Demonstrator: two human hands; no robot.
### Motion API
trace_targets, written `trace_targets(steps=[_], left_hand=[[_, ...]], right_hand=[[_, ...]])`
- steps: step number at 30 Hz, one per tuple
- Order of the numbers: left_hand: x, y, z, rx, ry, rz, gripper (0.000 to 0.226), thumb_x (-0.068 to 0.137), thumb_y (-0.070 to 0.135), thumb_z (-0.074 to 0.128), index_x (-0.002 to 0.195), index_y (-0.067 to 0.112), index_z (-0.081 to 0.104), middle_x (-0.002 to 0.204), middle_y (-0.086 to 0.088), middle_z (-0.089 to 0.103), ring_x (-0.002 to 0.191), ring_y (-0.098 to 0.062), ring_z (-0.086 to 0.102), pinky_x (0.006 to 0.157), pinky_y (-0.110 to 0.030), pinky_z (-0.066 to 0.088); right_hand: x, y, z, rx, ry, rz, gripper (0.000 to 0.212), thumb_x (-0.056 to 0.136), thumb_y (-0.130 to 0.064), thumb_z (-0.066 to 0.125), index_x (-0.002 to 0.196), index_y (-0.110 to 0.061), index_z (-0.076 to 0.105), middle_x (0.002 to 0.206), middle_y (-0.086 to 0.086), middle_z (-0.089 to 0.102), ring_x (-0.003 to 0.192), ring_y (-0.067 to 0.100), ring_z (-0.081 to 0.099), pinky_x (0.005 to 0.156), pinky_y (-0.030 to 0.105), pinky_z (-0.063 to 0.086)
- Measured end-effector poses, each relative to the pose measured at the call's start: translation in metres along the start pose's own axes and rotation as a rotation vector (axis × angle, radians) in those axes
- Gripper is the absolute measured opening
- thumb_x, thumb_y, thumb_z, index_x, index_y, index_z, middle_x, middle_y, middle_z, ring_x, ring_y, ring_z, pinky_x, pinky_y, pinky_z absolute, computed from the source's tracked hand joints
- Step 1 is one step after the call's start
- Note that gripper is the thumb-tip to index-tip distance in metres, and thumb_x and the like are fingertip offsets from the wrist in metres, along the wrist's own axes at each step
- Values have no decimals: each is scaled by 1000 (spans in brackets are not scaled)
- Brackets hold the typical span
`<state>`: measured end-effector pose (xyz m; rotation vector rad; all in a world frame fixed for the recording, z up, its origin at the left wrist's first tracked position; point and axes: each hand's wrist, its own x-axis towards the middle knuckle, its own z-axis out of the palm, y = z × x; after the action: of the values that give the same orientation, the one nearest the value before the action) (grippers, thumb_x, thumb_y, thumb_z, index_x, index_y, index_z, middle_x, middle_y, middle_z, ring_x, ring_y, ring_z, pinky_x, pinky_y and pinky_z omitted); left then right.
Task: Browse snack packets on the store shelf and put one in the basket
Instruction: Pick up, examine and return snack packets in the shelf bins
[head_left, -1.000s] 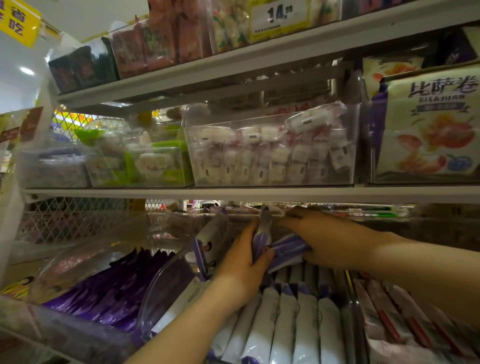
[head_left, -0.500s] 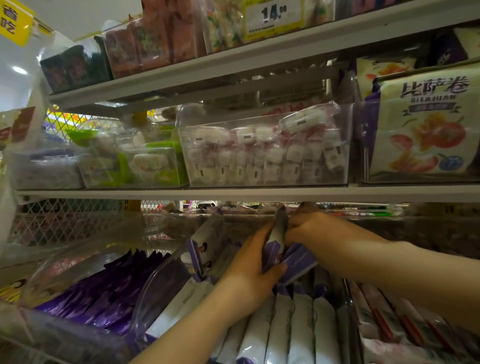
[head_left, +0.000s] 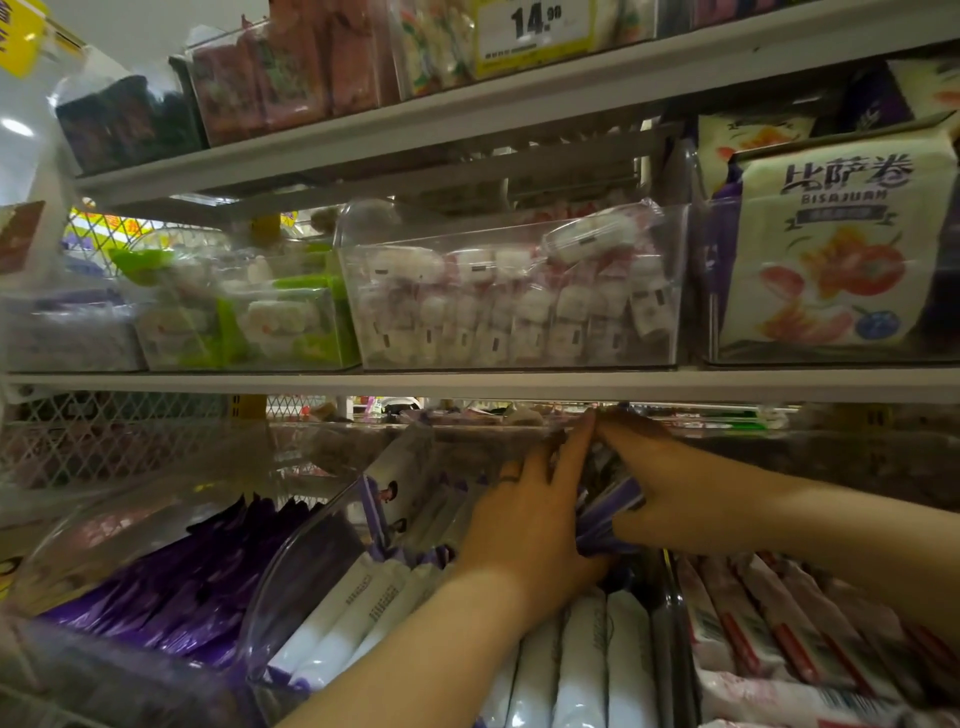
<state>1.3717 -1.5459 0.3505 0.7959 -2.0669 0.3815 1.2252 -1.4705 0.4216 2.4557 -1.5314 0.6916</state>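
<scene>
Under shelf edge (head_left: 467, 387): right hand (head_left: 670, 488) grip pinches purple packets (head_left: 608, 512); left hand (head_left: 524, 525) flat against them; clear bin wall (head_left: 301, 571) leftward.

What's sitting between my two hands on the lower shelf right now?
In the head view, purple-edged snack packets are sandwiched between the left hand and the right hand.

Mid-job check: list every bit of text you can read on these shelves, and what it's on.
"14.90": price tag, top centre.
"比萨卷" and "BISAJUAN": cream packet, far right.
Too blurred or cut off: white packets, yellow sign.
Unreadable: purple packets gripped by the right hand.
</scene>
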Motion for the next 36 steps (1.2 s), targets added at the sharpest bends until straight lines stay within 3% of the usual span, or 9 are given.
trace_targets(steps=[3, 6, 12, 16, 19, 22, 28, 32, 36], left_hand=[[2, 4, 0, 79, 7, 75, 110, 75, 53, 65, 139, 51, -24, 150, -4, 29, 110, -37, 57, 71, -40, 48], [2, -1, -1, 68, 36, 37, 99, 73, 45, 66, 143, 46, -4, 148, 0, 32, 108, -34, 59, 71, -39, 49], [1, -13, 0, -88, 87, -78, 58, 75, 44, 67, 126, 34, 41, 128, 5, 43, 101, -27, 59, 66, -30, 42], [-1, -20, -4, -365, 221, -166, 42, 70, 49, 69, 106, 32, 56, 106, 11, 49, 86, 5, 53, 70, -6, 40], [-2, -21, -5, -455, 272, -206, 27, 72, 38, 76, 93, 35, 58, 104, 10, 53, 91, 18, 50, 73, 3, 35], [-4, -18, -8, -542, 262, -248, 28, 70, 37, 77, 90, 40, 58, 104, 12, 56, 94, 9, 54, 74, 1, 37], [-6, -16, -9, -831, 214, -234, 57, 74, 14, 80, 116, 37, 50, 112, -1, 64, 97, -5, 65, 78, -18, 53], [-3, -10, -7, -792, 119, -195, 74, 69, 31, 78, 133, 25, 42, 124, -2, 59, 116, -16, 59, 94, -34, 52], [2, -10, -8, -772, 57, -194, 74, 81, 36, 72, 135, 54, 25, 148, 11, 39, 135, -3, 38, 105, -13, 37]], right_hand=[[-2, 5, 3, 97, 17, 31, 82, 75, -22, 71, 144, -24, 27, 139, -5, 43, 108, 5, 60, 91, 24, 52], [-4, 12, 2, 120, 104, 19, 76, 76, -21, 69, 141, -30, 32, 134, -5, 50, 112, 8, 57, 95, 31, 50], [-3, 19, 2, 134, 140, -10, 74, 74, -32, 78, 132, -41, 33, 115, -21, 55, 102, -10, 54, 86, 2, 40], [6, 15, 4, 155, 113, -90, 68, 73, -23, 77, 124, -41, 37, 116, -21, 53, 103, -9, 53, 90, 9, 43], [18, 13, 9, 87, 118, -145, 77, 77, -26, 76, 141, -27, 34, 125, -17, 51, 110, -3, 51, 95, 11, 42], [24, 11, 14, 95, 164, -97, 84, 79, -28, 76, 146, -30, 25, 123, -7, 62, 103, 2, 60, 90, 18, 49], [18, 11, 16, 4, 241, -139, 73, 83, -23, 68, 142, -38, 27, 117, -7, 61, 95, 6, 62, 85, 28, 55], [4, 21, 14, -40, 250, -100, 74, 88, -19, 56, 147, -43, 18, 126, -4, 53, 82, 0, 54, 82, 20, 47], [4, 25, 19, -3, 235, -63, 74, 91, -14, 49, 150, -40, 13, 151, -5, 32, 129, 11, 37, 102, 14, 25]])
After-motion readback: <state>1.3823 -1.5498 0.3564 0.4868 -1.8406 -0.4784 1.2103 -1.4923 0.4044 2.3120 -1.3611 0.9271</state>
